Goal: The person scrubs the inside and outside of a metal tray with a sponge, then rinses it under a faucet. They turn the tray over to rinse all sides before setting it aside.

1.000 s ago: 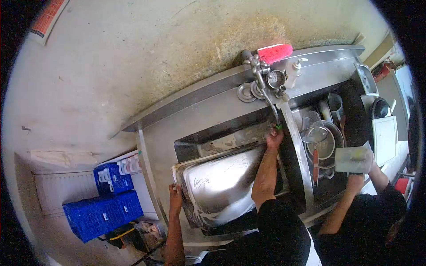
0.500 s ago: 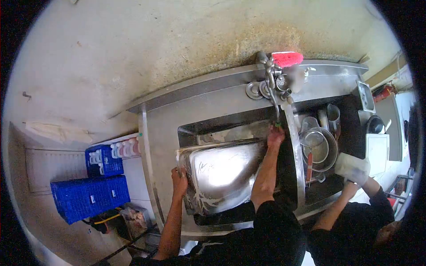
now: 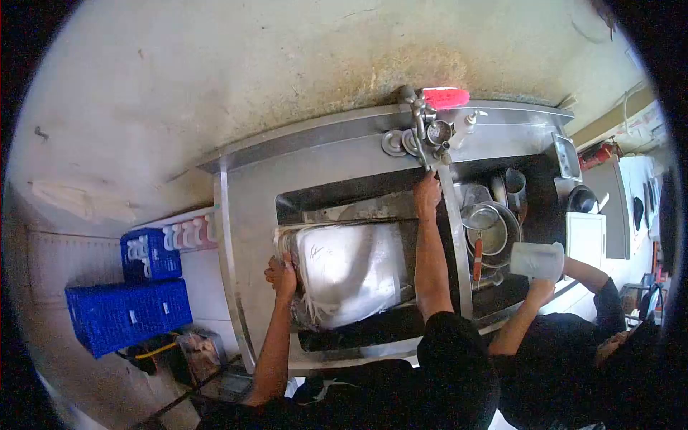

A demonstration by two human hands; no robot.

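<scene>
A stack of metal trays [image 3: 351, 269] leans in the left basin of the steel sink [image 3: 251, 193], its top face shiny and wet. My left hand [image 3: 282, 276] is at the left edge of the trays, its fingers bent around that edge. Higher up, my right hand [image 3: 428, 193] is closed round the end of the faucet spout [image 3: 421, 136], above the right side of the same basin. Round metal drain parts [image 3: 393, 143] lie beside the faucet base.
In the right basin are pots and a strainer [image 3: 480, 216] with a red handle [image 3: 478, 259]. At right a co-worker's hands hold a translucent container [image 3: 537, 261]. A pink brush [image 3: 446, 97] rests behind the faucet. Blue crates [image 3: 130, 313] stand at left.
My right hand has moved up to the spout end. The view has shifted, so the sink appears further left. The co-worker's container has moved nearer the right basin.
</scene>
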